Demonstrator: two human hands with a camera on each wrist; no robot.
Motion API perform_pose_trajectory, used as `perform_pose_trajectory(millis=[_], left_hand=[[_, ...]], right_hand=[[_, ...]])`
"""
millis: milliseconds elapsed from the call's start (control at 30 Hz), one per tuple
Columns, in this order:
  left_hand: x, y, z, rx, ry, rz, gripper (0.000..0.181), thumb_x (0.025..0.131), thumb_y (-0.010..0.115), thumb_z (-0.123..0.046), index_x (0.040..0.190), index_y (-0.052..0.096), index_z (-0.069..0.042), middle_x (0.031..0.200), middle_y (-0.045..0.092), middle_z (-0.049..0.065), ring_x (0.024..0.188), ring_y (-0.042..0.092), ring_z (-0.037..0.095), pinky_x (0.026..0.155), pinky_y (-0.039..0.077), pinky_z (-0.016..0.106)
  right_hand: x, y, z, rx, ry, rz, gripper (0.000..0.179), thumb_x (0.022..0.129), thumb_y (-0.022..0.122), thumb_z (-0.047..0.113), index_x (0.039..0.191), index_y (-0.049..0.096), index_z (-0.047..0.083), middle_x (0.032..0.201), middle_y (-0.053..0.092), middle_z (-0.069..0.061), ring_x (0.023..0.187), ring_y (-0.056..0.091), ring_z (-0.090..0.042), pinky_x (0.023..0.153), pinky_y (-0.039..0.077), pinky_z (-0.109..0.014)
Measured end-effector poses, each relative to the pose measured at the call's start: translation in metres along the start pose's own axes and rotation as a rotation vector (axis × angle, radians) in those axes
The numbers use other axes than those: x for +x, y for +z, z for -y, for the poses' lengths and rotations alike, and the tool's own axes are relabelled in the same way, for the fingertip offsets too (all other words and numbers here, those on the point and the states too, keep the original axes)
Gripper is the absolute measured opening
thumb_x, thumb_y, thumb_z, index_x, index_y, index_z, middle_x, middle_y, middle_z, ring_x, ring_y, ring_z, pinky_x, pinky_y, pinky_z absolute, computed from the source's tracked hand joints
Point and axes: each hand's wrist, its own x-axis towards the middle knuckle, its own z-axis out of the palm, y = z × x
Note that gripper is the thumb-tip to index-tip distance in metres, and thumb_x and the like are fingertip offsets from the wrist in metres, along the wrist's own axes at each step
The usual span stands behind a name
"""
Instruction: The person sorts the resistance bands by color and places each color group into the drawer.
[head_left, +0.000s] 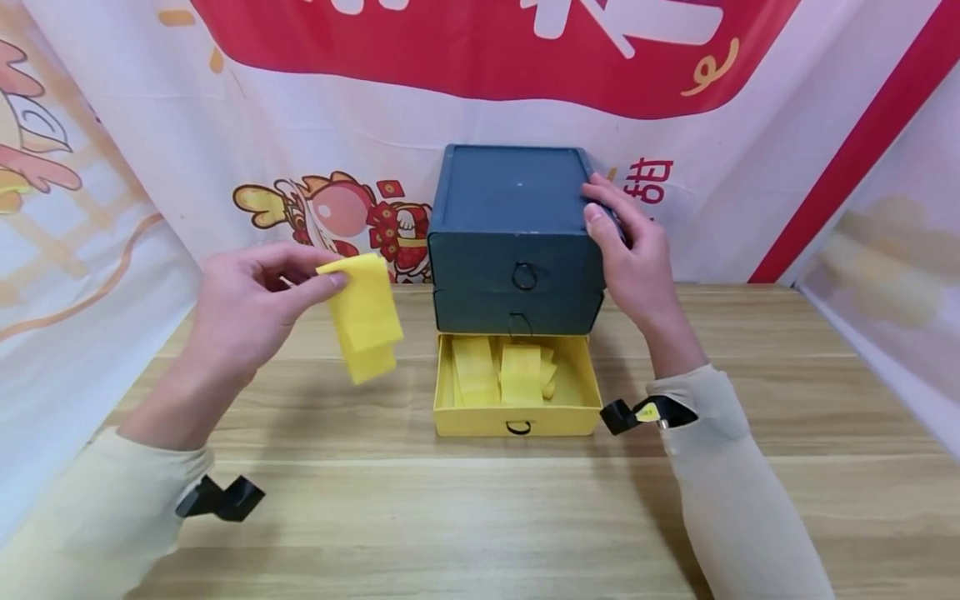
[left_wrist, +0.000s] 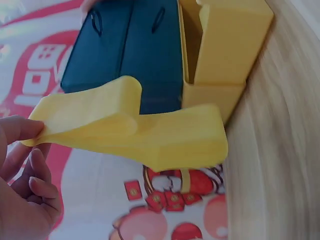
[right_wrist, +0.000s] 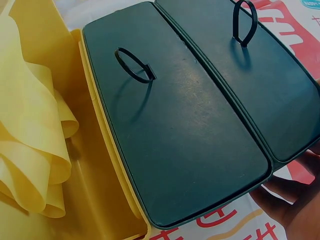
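Observation:
My left hand (head_left: 247,304) pinches a folded yellow strip (head_left: 367,312) between thumb and fingers, in the air left of the drawer stack. In the left wrist view this strip (left_wrist: 100,112) hangs in loose folds, thin and soft-looking; whether it is cloth or paper I cannot tell. Against the right upper edge of the dark blue drawer unit (head_left: 517,192) rests my right hand (head_left: 633,258), thumb near the front corner. Below, a yellow drawer (head_left: 480,422) is pulled out, with several folded yellow strips (head_left: 521,375) inside.
Two blue drawers above the yellow one are closed, each with a black loop handle (head_left: 524,276). The stack stands on a wooden table (head_left: 465,517) close to a printed white and red cloth backdrop (head_left: 352,117). White cloth also hangs at both sides.

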Motion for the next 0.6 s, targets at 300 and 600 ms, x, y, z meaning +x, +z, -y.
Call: perform_pose_trajectory(millis=[300,600], left_hand=[[-0.018,0.024,-0.038,-0.058,0.101,0.016,0.028,0.095,0.081,-0.030,0.119,0.082,-0.016,0.094,0.074,-0.006,0.083,0.060,0.022,0.063,0.050,0.021],[-0.016,0.057,-0.049,-0.191,0.126,0.023,0.025,0.094,0.083,-0.028,0.115,0.083,-0.015,0.093,0.073,-0.001,0.080,0.060,0.023,0.062,0.048,0.024]], right_hand=[[0.000,0.002,0.000,0.003,0.004,0.001,0.051,0.108,0.053,0.046,0.155,0.057,0.026,0.167,0.045,0.015,0.155,0.039,-0.009,0.122,0.046,-0.046],[0.000,0.000,0.000,0.010,0.002,-0.003,0.051,0.108,0.053,0.046,0.155,0.057,0.026,0.167,0.044,0.014,0.155,0.039,-0.009,0.122,0.046,-0.046]])
